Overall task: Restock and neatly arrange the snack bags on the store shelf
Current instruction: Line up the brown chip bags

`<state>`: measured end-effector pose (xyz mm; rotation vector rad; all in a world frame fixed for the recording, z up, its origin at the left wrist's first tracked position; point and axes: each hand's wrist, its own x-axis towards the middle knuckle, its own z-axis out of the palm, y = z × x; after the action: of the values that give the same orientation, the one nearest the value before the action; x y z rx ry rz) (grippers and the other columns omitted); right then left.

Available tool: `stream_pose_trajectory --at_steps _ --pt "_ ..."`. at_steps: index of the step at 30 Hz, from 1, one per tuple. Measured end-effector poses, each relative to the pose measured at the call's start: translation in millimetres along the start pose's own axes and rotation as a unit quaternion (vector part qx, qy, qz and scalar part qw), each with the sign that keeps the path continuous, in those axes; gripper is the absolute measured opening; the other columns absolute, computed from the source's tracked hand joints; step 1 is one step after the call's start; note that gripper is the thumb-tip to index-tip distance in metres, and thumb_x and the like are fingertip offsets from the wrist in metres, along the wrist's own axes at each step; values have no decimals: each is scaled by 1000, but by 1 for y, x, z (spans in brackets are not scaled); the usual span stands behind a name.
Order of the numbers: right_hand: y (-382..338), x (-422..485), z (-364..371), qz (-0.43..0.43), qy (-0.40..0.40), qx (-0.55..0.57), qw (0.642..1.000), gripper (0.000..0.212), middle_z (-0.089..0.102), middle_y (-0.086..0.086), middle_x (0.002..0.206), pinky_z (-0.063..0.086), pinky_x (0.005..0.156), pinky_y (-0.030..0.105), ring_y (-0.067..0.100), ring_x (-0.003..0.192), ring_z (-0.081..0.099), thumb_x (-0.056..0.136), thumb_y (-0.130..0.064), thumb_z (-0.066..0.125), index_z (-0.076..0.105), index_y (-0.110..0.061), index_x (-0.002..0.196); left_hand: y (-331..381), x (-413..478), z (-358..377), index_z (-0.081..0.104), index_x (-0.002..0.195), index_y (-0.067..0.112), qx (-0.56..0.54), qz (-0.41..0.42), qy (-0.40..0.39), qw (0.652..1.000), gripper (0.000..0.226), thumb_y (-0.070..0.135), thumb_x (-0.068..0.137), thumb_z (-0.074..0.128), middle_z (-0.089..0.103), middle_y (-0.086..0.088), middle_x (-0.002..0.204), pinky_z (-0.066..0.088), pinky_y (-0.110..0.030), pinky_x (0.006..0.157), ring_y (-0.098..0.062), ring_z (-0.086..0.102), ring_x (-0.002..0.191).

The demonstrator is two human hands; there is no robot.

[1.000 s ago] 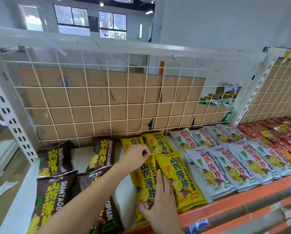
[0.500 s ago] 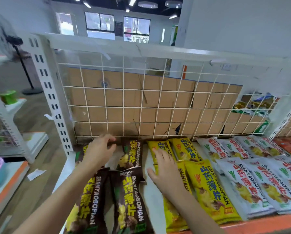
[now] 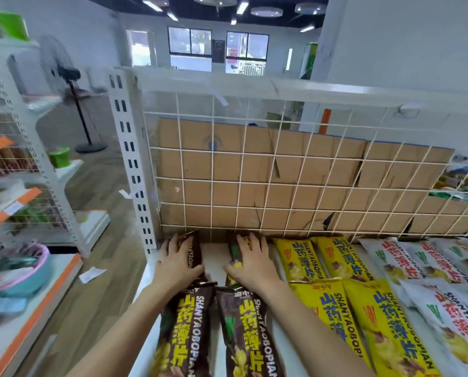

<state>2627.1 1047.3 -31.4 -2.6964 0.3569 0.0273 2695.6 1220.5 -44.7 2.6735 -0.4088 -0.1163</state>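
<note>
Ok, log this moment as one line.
left hand flat on rear-left brown bag | right hand flat on rear-right brown bag

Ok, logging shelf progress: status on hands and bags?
Left hand flat on rear-left dark brown snack bag. Right hand flat on rear-right dark brown bag. Nothing blocking.

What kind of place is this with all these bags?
Most likely a small shop. Identical dark brown snack bags and yellow snack bags lie in rows on a white metal shelf, and another white shelving unit with orange edge strips stands on the left.
</note>
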Motion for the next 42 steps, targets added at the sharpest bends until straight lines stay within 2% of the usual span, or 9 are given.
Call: stream_pose_trajectory --at_steps 5,11,20,26,30,37,40,42 --pt "-7 -4 3 -24 -25 -14 999 85 -2 0 157 20 113 45 28 143 -10 79 -51 59 12 -30 148 3 -2 0 17 147 32 3 55 -16 998 85 38 78 66 10 -4 155 18 -39 115 -28 3 142" --pt "-11 -1 7 -10 -6 -6 1000 83 2 1 157 22 112 46 29 143 -7 80 -48 58 13 -31 147 -1 1 5 10 147 37 9 68 -48 997 100 48 69 72 -1 -1 157 10 -41 117 -28 -11 143" --pt "-20 9 10 3 13 0 1000 76 5 2 156 25 110 49 30 143 -4 83 -46 53 16 -29 147 -3 2 5 2 147 38 35 95 -89 991 107 53 68 73 -10 1 157 7 -44 117 -32 -18 141" --pt "-21 9 10 2 14 -10 1000 76 6 3 156 25 110 49 31 143 -3 83 -47 52 16 -29 147 -4 2 5 3 148 36 8 91 -84 992 108 53 68 73 -9 0 157 7 -43 116 -31 -14 142" --pt "-20 9 10 1 13 -13 1000 77 5 3 157 24 111 49 32 143 -3 83 -49 53 15 -29 147 -8 0 1 8 148 31 -70 56 -62 994 98 51 75 69 -1 -1 157 13 -40 115 -28 1 143" --pt "-24 11 11 1 14 -16 1000 78 5 3 157 23 111 50 32 143 -4 83 -51 52 15 -28 147 -5 4 2 10 148 29 -75 30 -54 995 92 47 78 66 2 -2 157 19 -39 112 -29 9 142" --pt "-25 11 11 5 12 -9 1000 78 4 3 157 25 110 50 32 143 -5 83 -52 53 15 -29 147 -3 6 1 12 148 29 -90 13 -59 994 99 57 69 63 5 -4 156 20 -38 113 -28 10 142" --pt "-25 11 10 6 9 -9 1000 77 4 3 157 25 110 50 32 143 -5 83 -52 52 15 -29 147 -2 7 2 13 148 28 -95 7 -50 994 93 53 74 64 6 -6 156 19 -37 112 -28 10 142"
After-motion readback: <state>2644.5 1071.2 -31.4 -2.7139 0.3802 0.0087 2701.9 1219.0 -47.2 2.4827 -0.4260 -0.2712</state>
